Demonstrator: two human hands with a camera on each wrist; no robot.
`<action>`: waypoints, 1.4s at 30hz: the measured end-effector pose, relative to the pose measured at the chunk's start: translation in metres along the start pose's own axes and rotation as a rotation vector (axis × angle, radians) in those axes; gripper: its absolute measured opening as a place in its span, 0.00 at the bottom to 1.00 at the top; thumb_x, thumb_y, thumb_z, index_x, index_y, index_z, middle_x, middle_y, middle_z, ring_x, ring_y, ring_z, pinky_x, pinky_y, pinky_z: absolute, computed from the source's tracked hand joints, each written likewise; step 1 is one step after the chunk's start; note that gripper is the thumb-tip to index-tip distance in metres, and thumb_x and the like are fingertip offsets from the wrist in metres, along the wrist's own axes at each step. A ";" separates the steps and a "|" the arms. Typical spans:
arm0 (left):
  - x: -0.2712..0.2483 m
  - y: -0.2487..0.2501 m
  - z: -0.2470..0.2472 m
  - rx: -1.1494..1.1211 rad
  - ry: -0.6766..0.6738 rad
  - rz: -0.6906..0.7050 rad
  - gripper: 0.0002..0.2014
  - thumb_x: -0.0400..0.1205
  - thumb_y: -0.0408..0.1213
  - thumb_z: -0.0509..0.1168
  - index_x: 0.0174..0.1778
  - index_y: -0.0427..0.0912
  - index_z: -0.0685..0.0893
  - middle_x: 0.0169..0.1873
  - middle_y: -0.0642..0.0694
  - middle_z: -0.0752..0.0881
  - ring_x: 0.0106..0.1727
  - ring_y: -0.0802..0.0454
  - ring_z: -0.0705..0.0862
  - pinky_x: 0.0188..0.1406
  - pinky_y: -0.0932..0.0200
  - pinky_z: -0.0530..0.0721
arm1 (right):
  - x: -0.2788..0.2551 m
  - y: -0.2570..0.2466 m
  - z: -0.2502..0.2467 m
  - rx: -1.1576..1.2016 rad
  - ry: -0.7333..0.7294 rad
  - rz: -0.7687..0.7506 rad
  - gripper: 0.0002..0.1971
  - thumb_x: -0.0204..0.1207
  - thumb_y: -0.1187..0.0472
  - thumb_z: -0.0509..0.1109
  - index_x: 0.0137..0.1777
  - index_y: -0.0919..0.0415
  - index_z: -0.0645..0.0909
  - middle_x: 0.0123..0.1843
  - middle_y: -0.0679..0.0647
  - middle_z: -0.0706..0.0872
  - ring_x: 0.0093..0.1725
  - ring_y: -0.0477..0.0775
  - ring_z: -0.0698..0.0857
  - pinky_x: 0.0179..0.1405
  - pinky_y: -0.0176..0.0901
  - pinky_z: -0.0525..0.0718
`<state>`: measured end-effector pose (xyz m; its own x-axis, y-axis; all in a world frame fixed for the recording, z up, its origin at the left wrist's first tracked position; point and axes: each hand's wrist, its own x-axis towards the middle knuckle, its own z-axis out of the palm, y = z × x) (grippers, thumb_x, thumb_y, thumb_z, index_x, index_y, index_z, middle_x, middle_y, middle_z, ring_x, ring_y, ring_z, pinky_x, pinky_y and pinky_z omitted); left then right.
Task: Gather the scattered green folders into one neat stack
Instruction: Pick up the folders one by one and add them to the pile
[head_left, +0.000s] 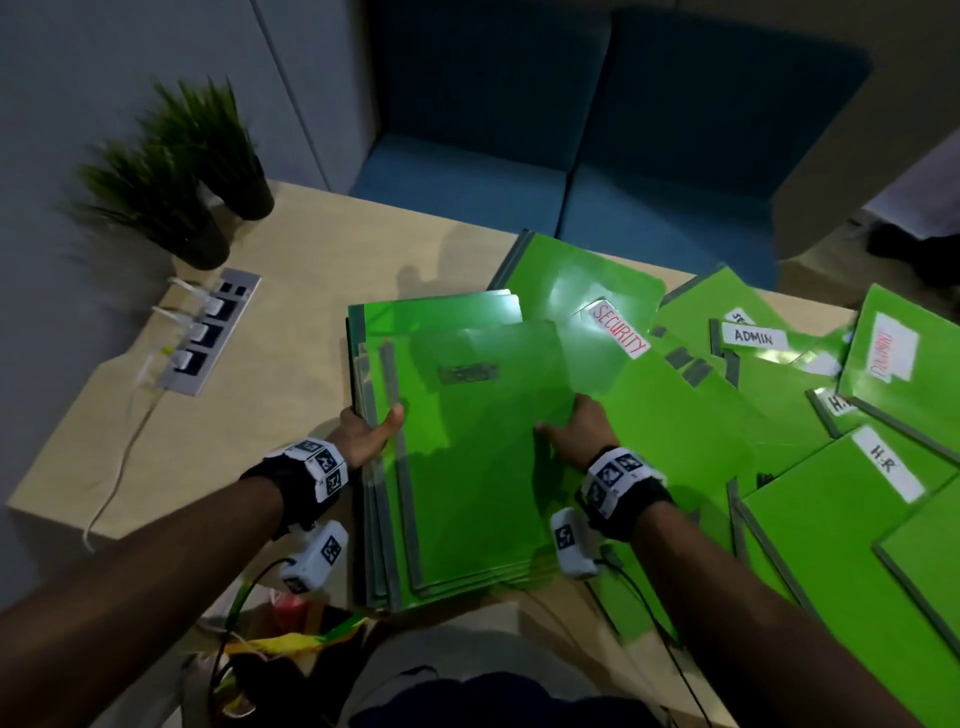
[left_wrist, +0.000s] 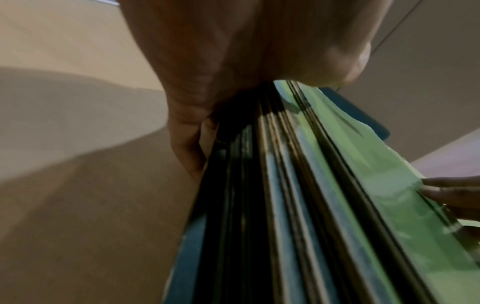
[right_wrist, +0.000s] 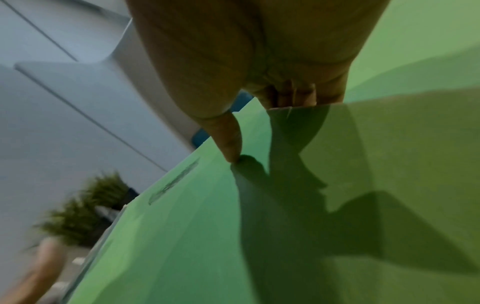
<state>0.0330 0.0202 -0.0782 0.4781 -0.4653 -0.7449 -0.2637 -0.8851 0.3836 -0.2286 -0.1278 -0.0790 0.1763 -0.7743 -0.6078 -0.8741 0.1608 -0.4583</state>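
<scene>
1. Your left hand (head_left: 370, 429) grips the stack of green folders (head_left: 467, 452) at its spine edge, thumb on top and fingers (left_wrist: 187, 156) underneath.
2. Your right hand (head_left: 582, 429) pinches the stack's opposite edge, thumb (right_wrist: 231, 142) pressed on the top cover.
3. The stack sits near the desk's (head_left: 291, 291) front edge.
4. The scattered folders (head_left: 779, 415) overlap towards the right edge, SECURITY folder (head_left: 597, 291) just beside the stack.

Both bare forearms reach forward from the near edge, each wrist strapped with a black band bearing marker tiles. Left hand (head_left: 370, 432): thumb on top, fingers (left_wrist: 187, 148) curled beneath, clamping the left edge of the stack of folders (head_left: 467, 467). Right hand (head_left: 584, 431): thumb tip (right_wrist: 232, 152) pressed on the top cover, fingers tucked under its right edge.
</scene>
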 end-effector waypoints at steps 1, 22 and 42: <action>0.005 -0.004 0.000 -0.037 -0.021 0.009 0.57 0.73 0.72 0.59 0.82 0.28 0.49 0.78 0.30 0.66 0.73 0.35 0.74 0.64 0.51 0.77 | -0.003 -0.004 0.005 -0.018 -0.019 -0.028 0.37 0.69 0.48 0.78 0.73 0.65 0.71 0.69 0.64 0.80 0.65 0.64 0.82 0.65 0.58 0.82; -0.041 -0.024 0.002 -0.711 -0.206 0.325 0.51 0.41 0.55 0.86 0.63 0.48 0.79 0.55 0.44 0.90 0.54 0.47 0.89 0.54 0.50 0.86 | -0.007 -0.059 -0.036 0.436 0.040 -0.424 0.38 0.78 0.44 0.68 0.83 0.46 0.52 0.81 0.62 0.64 0.76 0.57 0.68 0.75 0.56 0.67; 0.002 0.068 0.003 -0.299 0.272 0.447 0.11 0.84 0.49 0.62 0.50 0.45 0.79 0.48 0.37 0.79 0.49 0.42 0.79 0.42 0.57 0.73 | -0.006 -0.042 -0.025 0.453 0.072 -0.281 0.10 0.79 0.50 0.69 0.49 0.57 0.79 0.59 0.53 0.71 0.60 0.56 0.75 0.65 0.51 0.75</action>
<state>0.0139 -0.0411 -0.0550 0.5829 -0.7450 -0.3245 -0.2603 -0.5495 0.7939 -0.2041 -0.1448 -0.0395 0.3298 -0.8628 -0.3832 -0.5126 0.1772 -0.8402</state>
